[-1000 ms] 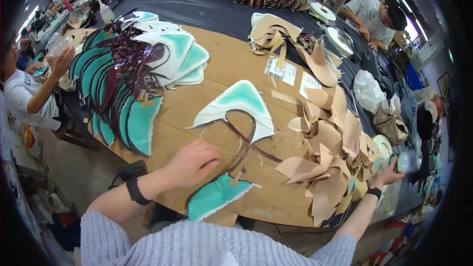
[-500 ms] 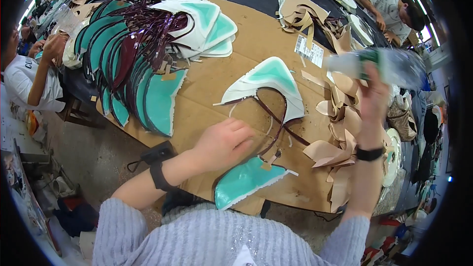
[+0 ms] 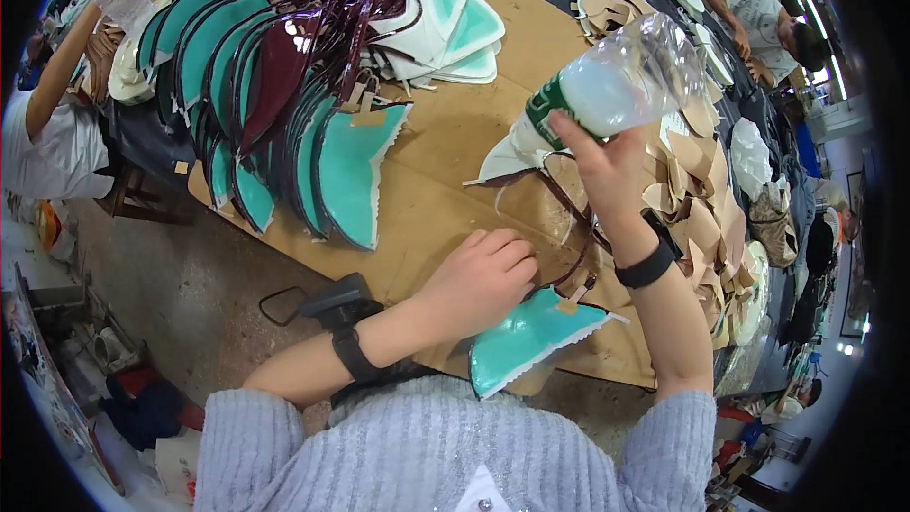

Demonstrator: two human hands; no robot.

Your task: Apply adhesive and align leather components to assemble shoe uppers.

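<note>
My right hand (image 3: 614, 171) is wrapped round a clear plastic bottle (image 3: 621, 76) with a green label and something whitish inside. The bottle lies tilted above the white and teal cut piece (image 3: 512, 161), hiding most of it. A dark brown strap (image 3: 566, 197) loops from that piece toward me. My left hand (image 3: 483, 280) rests low over the cardboard with its fingers curled; whatever they may hold is hidden. Just beside it, at the near edge, lies a glossy teal piece (image 3: 536, 341) with a jagged white border and a tan tab.
A large pile of teal pieces (image 3: 355, 171) with dark red straps covers the left of the cardboard (image 3: 436, 147). White pieces (image 3: 445, 19) stack behind it. Beige cut pieces (image 3: 706, 199) crowd the right side. Other people work at the far left and far right.
My right hand has brought the bottle leftward from the right side, over the white and teal piece. My left hand stays curled near the teal piece. The whole view has shifted somewhat.
</note>
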